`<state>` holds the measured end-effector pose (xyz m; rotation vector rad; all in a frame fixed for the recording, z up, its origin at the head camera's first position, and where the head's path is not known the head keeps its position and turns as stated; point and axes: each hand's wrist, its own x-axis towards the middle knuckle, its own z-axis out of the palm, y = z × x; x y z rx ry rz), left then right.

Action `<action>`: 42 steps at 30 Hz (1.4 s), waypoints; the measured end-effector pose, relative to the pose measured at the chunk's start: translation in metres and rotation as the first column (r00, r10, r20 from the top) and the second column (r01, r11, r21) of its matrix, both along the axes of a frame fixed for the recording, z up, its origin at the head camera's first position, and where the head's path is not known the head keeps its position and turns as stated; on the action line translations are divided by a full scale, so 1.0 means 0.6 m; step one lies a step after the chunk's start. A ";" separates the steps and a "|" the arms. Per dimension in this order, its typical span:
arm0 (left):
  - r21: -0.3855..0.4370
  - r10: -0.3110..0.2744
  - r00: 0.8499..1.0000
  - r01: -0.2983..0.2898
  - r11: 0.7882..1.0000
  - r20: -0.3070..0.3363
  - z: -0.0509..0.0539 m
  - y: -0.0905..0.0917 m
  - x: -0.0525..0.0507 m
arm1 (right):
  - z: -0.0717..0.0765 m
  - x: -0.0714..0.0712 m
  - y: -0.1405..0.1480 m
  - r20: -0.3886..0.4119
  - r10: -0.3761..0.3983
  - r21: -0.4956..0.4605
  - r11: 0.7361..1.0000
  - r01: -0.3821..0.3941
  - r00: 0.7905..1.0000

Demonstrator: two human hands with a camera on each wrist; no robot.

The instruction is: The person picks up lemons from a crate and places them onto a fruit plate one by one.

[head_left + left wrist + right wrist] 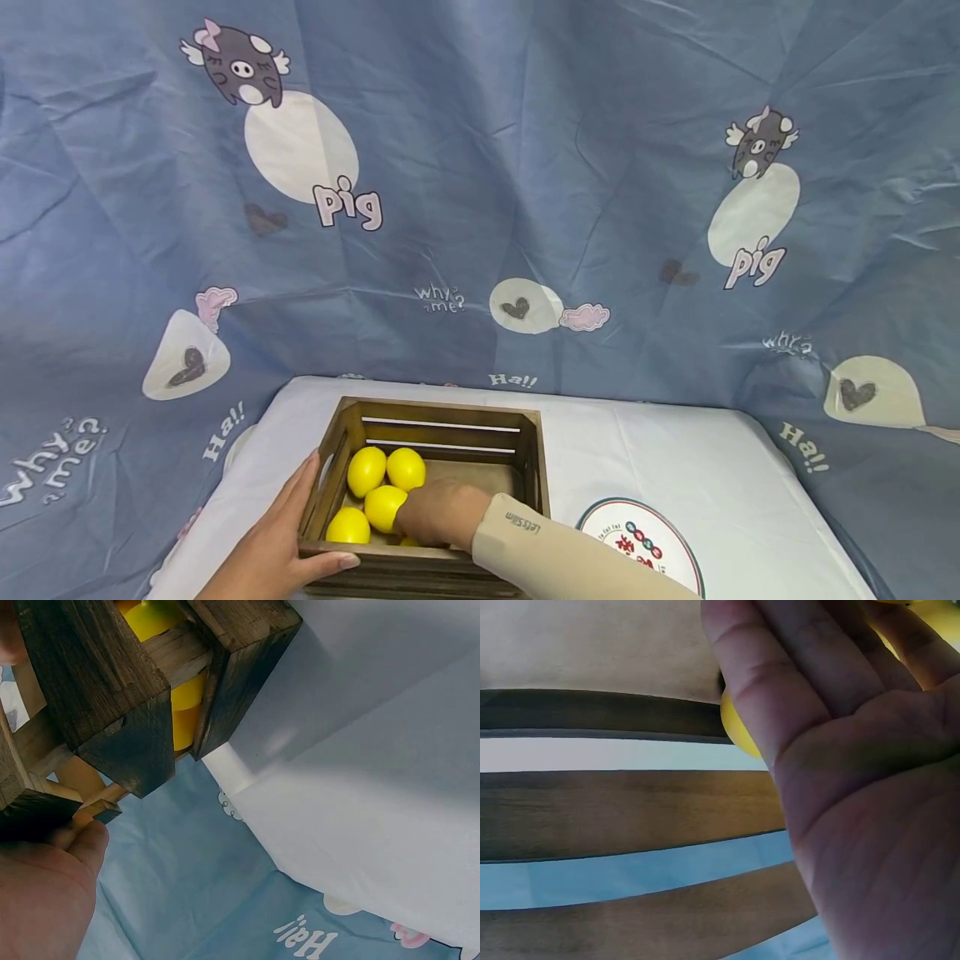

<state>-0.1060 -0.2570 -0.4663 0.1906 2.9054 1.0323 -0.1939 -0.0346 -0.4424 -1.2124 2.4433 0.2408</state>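
Note:
A brown slatted wooden crate (450, 410) stands on the white-covered table, with several smooth yellow lemons grouped in its left half. My left hand (277, 537) grips the crate's near left corner, thumb along the front and fingers on the left side; the left wrist view shows this hand (49, 892) against the slats. Inside the crate, my right hand (442, 510) reaches down beside a middle lemon (385, 508). In the right wrist view its fingers (765, 675) look extended, with a lemon (739, 727) partly behind them. The fingertips are out of sight.
A round white sign with a coloured rim (645, 542) lies on the white tablecloth (720, 467) to the right of the crate. Behind and around the table hangs a blue printed curtain (450, 208).

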 end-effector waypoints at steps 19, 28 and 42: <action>0.024 0.005 0.996 -0.007 1.000 0.087 0.000 -0.004 -0.003 | 0.037 -0.004 0.022 0.027 0.056 0.014 0.998 -0.057 0.998; 0.020 0.008 0.997 -0.010 1.000 0.080 0.002 -0.002 -0.004 | 0.059 0.004 0.034 -0.047 0.037 -0.019 0.999 -0.038 0.998; 0.039 -0.009 0.999 0.008 0.999 0.034 0.002 -0.003 -0.002 | 0.083 0.000 0.060 0.012 0.018 -0.107 0.994 -0.017 1.000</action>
